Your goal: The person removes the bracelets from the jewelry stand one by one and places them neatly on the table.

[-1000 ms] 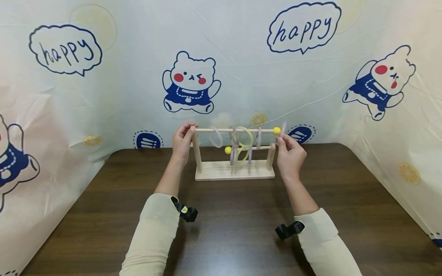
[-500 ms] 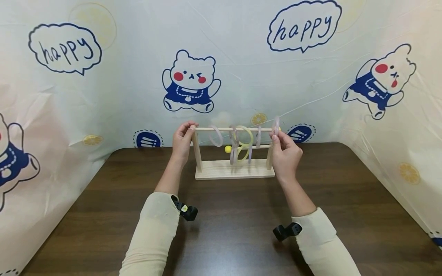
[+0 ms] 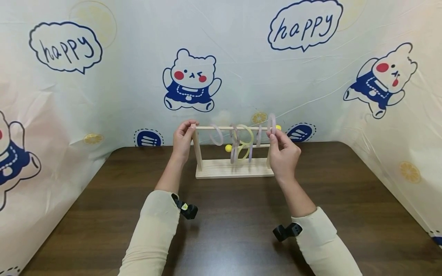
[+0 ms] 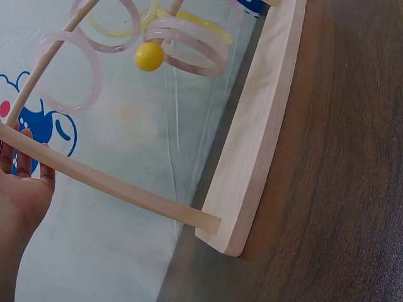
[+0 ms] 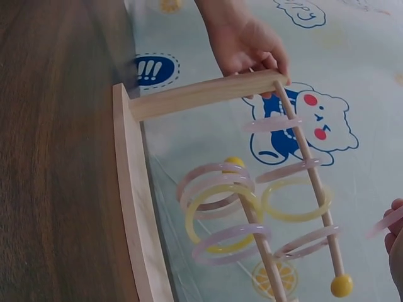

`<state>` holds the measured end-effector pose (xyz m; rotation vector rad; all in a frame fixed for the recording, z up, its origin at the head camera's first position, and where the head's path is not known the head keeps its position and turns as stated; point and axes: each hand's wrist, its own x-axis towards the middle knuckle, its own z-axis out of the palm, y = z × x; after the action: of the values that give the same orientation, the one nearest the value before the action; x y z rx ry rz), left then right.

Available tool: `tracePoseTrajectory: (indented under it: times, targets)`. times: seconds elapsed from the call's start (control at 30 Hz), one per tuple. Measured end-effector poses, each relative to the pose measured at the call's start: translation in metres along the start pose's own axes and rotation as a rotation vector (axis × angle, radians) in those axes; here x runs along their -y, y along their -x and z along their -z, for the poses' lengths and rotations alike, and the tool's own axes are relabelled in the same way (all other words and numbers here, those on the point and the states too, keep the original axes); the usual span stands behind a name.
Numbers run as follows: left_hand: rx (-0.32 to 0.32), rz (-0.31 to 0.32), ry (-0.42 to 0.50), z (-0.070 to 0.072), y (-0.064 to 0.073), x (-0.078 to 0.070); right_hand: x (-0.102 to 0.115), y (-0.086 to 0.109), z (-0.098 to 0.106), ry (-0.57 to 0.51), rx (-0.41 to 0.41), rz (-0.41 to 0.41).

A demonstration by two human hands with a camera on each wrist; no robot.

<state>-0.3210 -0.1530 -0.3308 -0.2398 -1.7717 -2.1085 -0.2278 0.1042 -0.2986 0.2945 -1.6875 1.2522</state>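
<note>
My left hand (image 3: 182, 140) grips the top of the left post (image 4: 113, 182) of a wooden rack (image 3: 235, 171). My right hand (image 3: 284, 155) pinches a pale pink ring (image 5: 385, 221) near the right end of the upper rod (image 3: 221, 128), which is tipped by a yellow ball (image 5: 342, 286). In the right wrist view the visible part of this ring lies to one side of the rod; whether the rod passes through it is unclear. Other pinkish rings and a yellow ring (image 5: 301, 218) hang on the upper rod. Several rings circle the lower rod (image 5: 267, 264).
The rack stands on a dark wooden table (image 3: 224, 222), close to its back edge. A second yellow ball (image 4: 150, 56) caps the lower rod's left end. Behind rises a pale printed curtain (image 3: 248, 76). Each wrist carries a small black camera.
My right hand has moved left with the pink ring, from beyond the yellow ball to its left side in the head view. My left hand stays on the post.
</note>
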Motion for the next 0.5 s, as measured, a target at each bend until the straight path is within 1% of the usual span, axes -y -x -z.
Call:
tracePoseTrajectory:
  times: [0.23,0.33,0.5]
  targets:
    - [-0.006,-0.005,0.013,-0.001,-0.001,0.0,-0.029,0.004,-0.007,-0.022,-0.006,0.006]
    - [-0.005,-0.001,0.012,-0.001,-0.001,0.0,-0.031,0.006,-0.007,-0.031,-0.006,0.032]
    - [-0.004,0.006,0.008,0.0,-0.001,0.001,-0.03,0.008,-0.007,-0.044,0.001,0.06]
